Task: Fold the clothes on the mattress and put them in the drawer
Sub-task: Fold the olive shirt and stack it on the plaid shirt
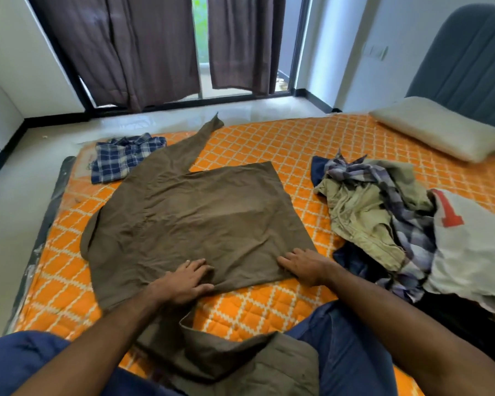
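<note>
Brown shirt [195, 218] spread across the middle of the mattress [283, 144], back side up, partly folded: right side turned in to a straight edge, one sleeve trailing toward the far edge, another part hanging over the near edge by the person's knees. Cloth is thin, matte, olive-brown, finely creased all over.

Left hand [185, 282] lies flat on the near hem, fingers spread and straight, pressing the fabric down. Right hand [305, 265] rests on the near right corner of the fold, fingers extended and slightly apart; neither hand pinches or curls round anything.

Mattress cover is quilted, orange with a white lattice pattern; clear plastic wrap shows along its left edge.

Folded blue-and-white plaid shirt [126, 157] sits at the far left corner, just beside the brown sleeve. Loose pile of clothes [383, 218] to the right, well apart from the brown shirt: khaki piece, grey-purple plaid, dark blue, and a pale grey garment with a red mark, all crumpled.

Cream pillow [437, 128] lies at the far right against a grey padded headboard [469, 58]. Dark brown curtains [143, 47] hang over the window beyond.
</note>
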`<action>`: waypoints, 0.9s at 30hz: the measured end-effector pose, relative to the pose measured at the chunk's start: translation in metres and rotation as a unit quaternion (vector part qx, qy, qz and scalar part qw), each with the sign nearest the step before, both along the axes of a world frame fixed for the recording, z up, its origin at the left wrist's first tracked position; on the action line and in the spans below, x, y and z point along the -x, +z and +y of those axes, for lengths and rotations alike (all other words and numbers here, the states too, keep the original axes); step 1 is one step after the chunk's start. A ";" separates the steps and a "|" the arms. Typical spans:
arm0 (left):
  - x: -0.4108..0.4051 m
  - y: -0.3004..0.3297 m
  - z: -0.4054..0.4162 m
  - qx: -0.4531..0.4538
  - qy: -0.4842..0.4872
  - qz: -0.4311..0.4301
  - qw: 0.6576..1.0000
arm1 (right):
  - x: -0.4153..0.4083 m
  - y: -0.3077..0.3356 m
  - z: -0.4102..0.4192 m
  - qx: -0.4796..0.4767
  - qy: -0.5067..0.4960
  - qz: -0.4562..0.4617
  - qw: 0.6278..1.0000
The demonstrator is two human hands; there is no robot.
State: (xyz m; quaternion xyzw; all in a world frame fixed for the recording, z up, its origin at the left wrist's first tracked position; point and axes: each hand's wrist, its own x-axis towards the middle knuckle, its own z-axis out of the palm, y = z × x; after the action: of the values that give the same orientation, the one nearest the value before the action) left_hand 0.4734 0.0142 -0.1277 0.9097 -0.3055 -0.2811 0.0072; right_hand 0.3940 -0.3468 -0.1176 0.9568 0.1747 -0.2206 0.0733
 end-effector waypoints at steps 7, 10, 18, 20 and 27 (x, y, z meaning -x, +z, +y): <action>0.008 0.007 -0.014 -0.080 -0.004 0.050 0.996 | 0.005 -0.007 -0.010 -0.019 -0.079 0.022 0.996; 0.001 0.017 -0.006 -0.001 -0.009 0.042 0.999 | 0.007 -0.011 -0.009 -0.027 -0.110 0.070 0.991; 0.024 0.030 0.085 -0.251 -0.151 -0.078 0.953 | 0.009 -0.011 -0.018 -0.027 -0.013 -0.049 0.998; 0.035 0.025 0.102 -0.284 -0.132 -0.091 0.945 | 0.008 -0.012 -0.018 -0.019 -0.009 -0.039 0.999; 0.046 0.009 0.110 -0.223 -0.098 -0.114 0.963 | 0.010 -0.006 -0.020 0.085 0.012 -0.019 0.996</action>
State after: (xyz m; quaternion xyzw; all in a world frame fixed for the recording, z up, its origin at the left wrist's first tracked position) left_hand 0.4270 0.1238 -0.1185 0.8800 -0.3211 -0.2362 -0.2583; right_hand 0.3843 -0.3664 -0.1235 0.9491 0.1652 -0.2154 0.1600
